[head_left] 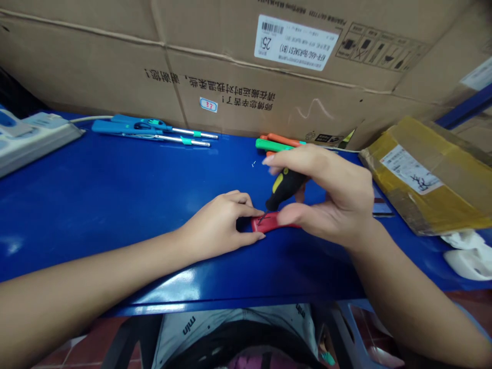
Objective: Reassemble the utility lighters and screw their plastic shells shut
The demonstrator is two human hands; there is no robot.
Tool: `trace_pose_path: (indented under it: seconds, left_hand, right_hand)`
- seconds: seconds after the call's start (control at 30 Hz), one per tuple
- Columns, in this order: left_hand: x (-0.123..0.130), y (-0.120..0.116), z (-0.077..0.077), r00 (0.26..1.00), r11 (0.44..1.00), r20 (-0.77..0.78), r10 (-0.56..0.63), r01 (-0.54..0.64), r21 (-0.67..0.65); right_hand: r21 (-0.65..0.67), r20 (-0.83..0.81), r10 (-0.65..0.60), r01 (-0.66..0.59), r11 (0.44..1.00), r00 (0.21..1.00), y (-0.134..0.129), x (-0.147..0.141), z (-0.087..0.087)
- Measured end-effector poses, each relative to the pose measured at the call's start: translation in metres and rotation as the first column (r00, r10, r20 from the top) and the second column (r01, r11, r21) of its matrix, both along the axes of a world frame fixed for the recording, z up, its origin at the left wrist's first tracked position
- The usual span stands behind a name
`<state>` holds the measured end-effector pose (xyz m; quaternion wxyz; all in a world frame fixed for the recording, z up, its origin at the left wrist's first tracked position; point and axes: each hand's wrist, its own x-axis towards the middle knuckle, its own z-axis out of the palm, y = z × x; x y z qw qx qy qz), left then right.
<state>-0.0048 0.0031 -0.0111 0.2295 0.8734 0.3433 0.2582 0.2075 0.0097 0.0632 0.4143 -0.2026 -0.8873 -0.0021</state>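
Left hand (223, 223) pinching end of red plastic piece (265, 222) on blue table (126, 195); right hand (330, 192) gripping black screwdriver (286, 188), tip pointing down at red plastic piece; green and orange handles (274, 145) lying beyond red plastic piece

Both arms bare, reaching in over the near edge of the desk (126, 189). Left forearm (107, 274) slants inward, wrist (180, 246) nearly straight. Left hand (215, 225) low, back up; thumb and forefinger extended toward the right hand (334, 189), tips apart, other fingers bent. Right forearm (415, 297) angles up and inward. Right hand held higher, back outward, fingers curled in a grip, thumb lowermost and pointing toward the left hand.
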Motion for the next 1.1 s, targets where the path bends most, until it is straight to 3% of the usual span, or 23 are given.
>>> trace_pose_path:
  seconds: [0.07,0.13,0.3,0.47,0.63,0.8,0.97,1.1]
  left_hand:
    - [0.0,0.0,0.0,1.0,1.0,-0.002,-0.004,0.004,-0.015]
    - [0.0,0.0,0.0,1.0,1.0,0.002,-0.003,0.003,-0.013]
    - [0.0,0.0,-0.002,1.0,1.0,0.006,-0.014,0.014,-0.001]
    - [-0.001,0.001,-0.002,1.0,1.0,0.009,-0.009,0.009,0.005]
    - [0.0,0.0,-0.002,1.0,1.0,0.009,-0.002,0.002,0.018]
    - [0.001,0.0,0.0,1.0,1.0,0.024,-0.001,0.002,-0.025]
    - [0.002,-0.001,0.001,1.0,0.999,0.02,0.006,-0.005,-0.047]
    - [0.001,-0.001,0.001,0.999,0.999,0.032,-0.003,0.005,-0.042]
  right_hand:
    - [-0.103,0.034,0.029,-0.025,0.994,0.999,0.0,0.002,0.002]
    - [-0.122,0.041,0.037,-0.031,0.992,0.998,0.001,0.004,0.003]
    - [0.108,-0.021,-0.016,0.018,0.994,1.0,0.007,0.005,-0.001]
    - [-0.057,0.107,0.027,-0.021,0.998,0.994,0.004,0.005,0.001]
    - [0.086,-0.003,-0.006,0.006,0.996,1.0,0.003,0.004,-0.002]
    - [-0.112,0.118,0.007,0.006,0.994,0.993,-0.001,0.004,-0.001]
    - [0.055,-0.01,-0.019,0.02,0.998,1.0,-0.003,-0.001,-0.004]
    - [-0.061,0.044,-0.018,0.021,0.998,0.999,-0.004,-0.001,-0.003]
